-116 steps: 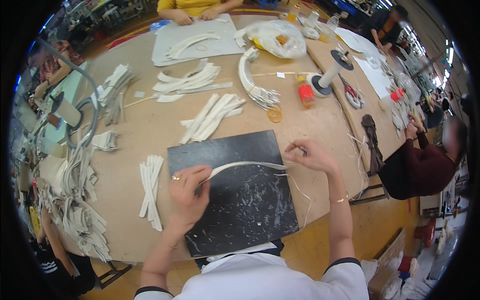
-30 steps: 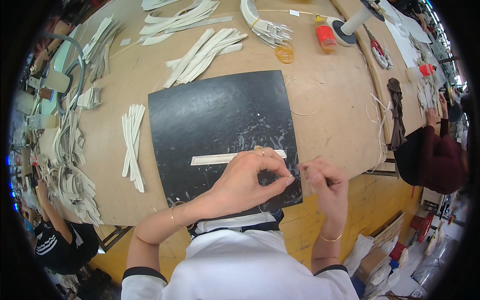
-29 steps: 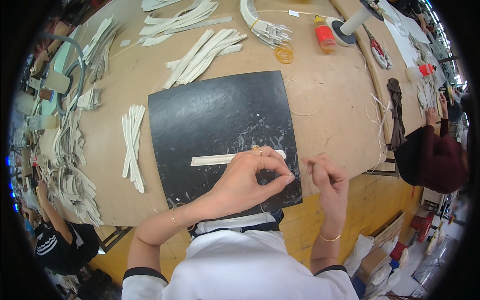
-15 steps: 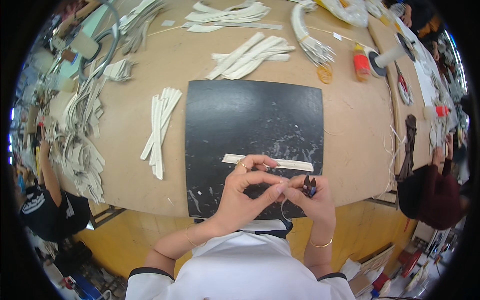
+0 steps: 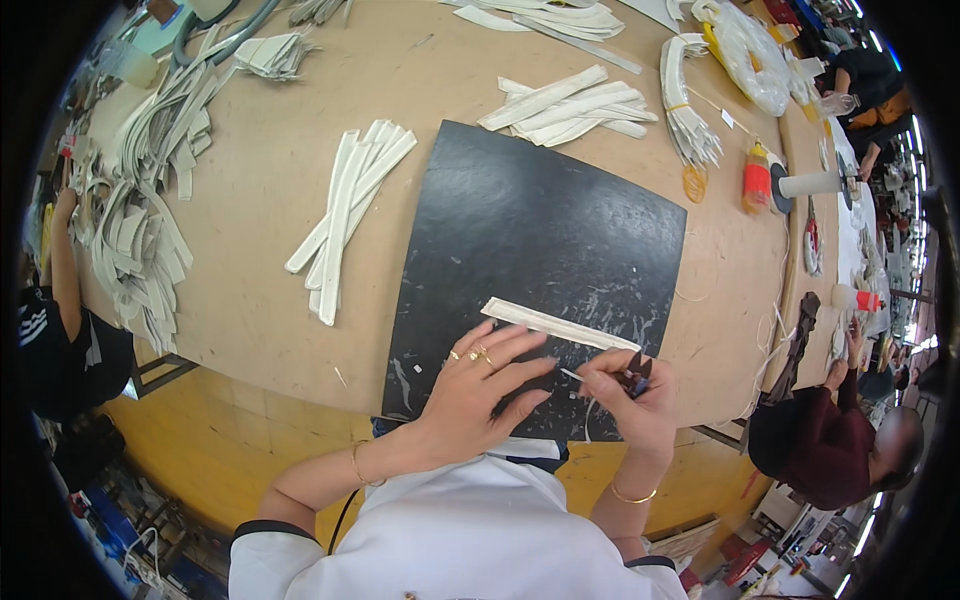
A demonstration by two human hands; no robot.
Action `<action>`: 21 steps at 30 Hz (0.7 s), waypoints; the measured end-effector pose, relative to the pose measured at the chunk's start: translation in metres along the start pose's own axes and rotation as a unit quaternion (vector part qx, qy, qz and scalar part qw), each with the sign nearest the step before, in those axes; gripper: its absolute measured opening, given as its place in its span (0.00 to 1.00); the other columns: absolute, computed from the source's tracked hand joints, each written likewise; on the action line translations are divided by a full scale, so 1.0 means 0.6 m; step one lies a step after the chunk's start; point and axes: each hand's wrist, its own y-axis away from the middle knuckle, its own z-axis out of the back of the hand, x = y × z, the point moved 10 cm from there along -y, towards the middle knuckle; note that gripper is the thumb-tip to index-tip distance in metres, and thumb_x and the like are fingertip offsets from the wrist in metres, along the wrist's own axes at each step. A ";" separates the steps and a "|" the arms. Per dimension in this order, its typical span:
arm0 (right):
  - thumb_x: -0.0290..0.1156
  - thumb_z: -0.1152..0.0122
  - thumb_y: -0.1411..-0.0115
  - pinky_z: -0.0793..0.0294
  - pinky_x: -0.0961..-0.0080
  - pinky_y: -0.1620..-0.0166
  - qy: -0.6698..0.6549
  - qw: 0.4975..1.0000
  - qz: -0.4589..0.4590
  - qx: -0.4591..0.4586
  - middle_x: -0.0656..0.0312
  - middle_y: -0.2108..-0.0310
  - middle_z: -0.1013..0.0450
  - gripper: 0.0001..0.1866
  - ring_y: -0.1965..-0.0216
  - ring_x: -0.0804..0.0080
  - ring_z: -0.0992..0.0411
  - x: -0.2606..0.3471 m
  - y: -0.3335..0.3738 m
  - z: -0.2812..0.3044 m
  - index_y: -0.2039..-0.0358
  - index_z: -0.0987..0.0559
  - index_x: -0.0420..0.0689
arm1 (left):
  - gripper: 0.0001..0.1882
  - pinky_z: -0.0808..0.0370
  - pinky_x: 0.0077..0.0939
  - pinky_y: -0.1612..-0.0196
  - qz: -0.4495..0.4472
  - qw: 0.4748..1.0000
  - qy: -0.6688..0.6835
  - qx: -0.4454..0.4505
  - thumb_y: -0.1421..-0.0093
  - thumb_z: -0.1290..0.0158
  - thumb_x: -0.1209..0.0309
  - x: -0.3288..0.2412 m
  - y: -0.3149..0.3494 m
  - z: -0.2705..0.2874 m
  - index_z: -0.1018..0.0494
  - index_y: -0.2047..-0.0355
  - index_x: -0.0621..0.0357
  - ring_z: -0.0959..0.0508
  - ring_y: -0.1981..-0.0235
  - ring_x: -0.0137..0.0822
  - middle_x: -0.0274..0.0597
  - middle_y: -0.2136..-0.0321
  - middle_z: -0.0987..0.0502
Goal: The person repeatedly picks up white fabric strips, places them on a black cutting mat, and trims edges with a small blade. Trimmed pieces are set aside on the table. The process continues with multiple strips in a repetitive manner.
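Left hand (image 5: 474,398) parted from right hand (image 5: 643,408), one tool (image 5: 637,379), one strip (image 5: 548,321)

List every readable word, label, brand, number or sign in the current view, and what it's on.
None can be read.
Red-banded bottle: any print is too small to read.
White slip near it: too small to tell if anything is written.
Pale strip by the hands: no lettering visible.
Black mat: pale scuffs, no lettering visible.
Dark tool in the right hand: too small to tell.
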 end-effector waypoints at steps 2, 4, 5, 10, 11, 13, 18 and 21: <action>0.23 0.33 0.40 0.40 0.89 0.75 -0.004 0.999 0.043 0.012 0.64 0.75 0.22 0.05 0.77 0.89 0.34 0.013 -0.008 -0.026 0.66 0.17 0.34 | 0.16 0.33 0.38 0.41 0.117 0.973 0.196 -0.018 0.42 0.37 0.68 0.027 0.007 0.009 0.21 0.53 0.56 0.24 0.48 0.42 0.46 0.51 0.23; 0.24 0.32 0.41 0.43 0.88 0.76 -0.007 0.997 0.076 0.030 0.65 0.75 0.23 0.06 0.79 0.90 0.38 0.025 -0.011 -0.046 0.64 0.16 0.35 | 0.11 0.27 0.26 0.53 0.182 0.922 0.336 -0.060 0.42 0.36 0.71 0.045 0.013 0.015 0.19 0.59 0.58 0.21 0.59 0.32 0.40 0.61 0.18; 0.24 0.32 0.41 0.44 0.88 0.76 -0.003 0.997 0.068 0.036 0.66 0.76 0.23 0.06 0.79 0.90 0.39 0.023 -0.012 -0.054 0.64 0.16 0.35 | 0.10 0.27 0.25 0.55 0.191 0.909 0.366 -0.058 0.42 0.36 0.71 0.048 0.013 0.015 0.19 0.60 0.58 0.21 0.60 0.31 0.39 0.62 0.19; 0.25 0.30 0.43 0.47 0.87 0.78 0.067 0.997 0.012 0.032 0.68 0.77 0.25 0.07 0.81 0.90 0.44 0.011 -0.014 -0.069 0.64 0.15 0.37 | 0.06 0.30 0.21 0.62 0.218 0.905 0.358 -0.068 0.43 0.36 0.72 0.065 0.019 0.024 0.19 0.66 0.58 0.23 0.64 0.27 0.36 0.66 0.19; 0.25 0.30 0.43 0.48 0.87 0.78 0.085 0.996 0.002 0.037 0.69 0.77 0.25 0.07 0.81 0.89 0.44 0.008 -0.016 -0.072 0.64 0.15 0.38 | 0.06 0.30 0.22 0.62 0.195 0.924 0.318 -0.083 0.44 0.35 0.73 0.062 0.017 0.034 0.19 0.66 0.57 0.23 0.65 0.28 0.35 0.67 0.19; 0.26 0.30 0.43 0.48 0.86 0.78 0.119 0.992 0.002 0.049 0.69 0.78 0.25 0.07 0.81 0.89 0.44 0.008 -0.022 -0.077 0.64 0.15 0.39 | 0.05 0.32 0.22 0.63 0.148 0.954 0.234 -0.112 0.46 0.35 0.74 0.051 0.012 0.053 0.19 0.67 0.56 0.23 0.66 0.29 0.34 0.68 0.20; 0.25 0.33 0.41 0.46 0.85 0.77 0.204 0.976 0.003 0.073 0.72 0.79 0.30 0.05 0.80 0.89 0.43 0.009 -0.039 -0.090 0.67 0.18 0.37 | 0.07 0.36 0.27 0.61 0.124 0.973 0.122 -0.149 0.50 0.34 0.75 0.055 0.014 0.075 0.18 0.69 0.53 0.24 0.69 0.31 0.32 0.70 0.21; 0.25 0.38 0.38 0.43 0.82 0.76 0.256 0.965 0.025 0.045 0.71 0.80 0.32 0.05 0.78 0.87 0.42 0.011 -0.063 -0.096 0.69 0.21 0.35 | 0.10 0.36 0.31 0.60 0.094 0.985 -0.021 -0.143 0.48 0.35 0.72 0.055 0.011 0.080 0.19 0.64 0.52 0.26 0.67 0.33 0.33 0.66 0.23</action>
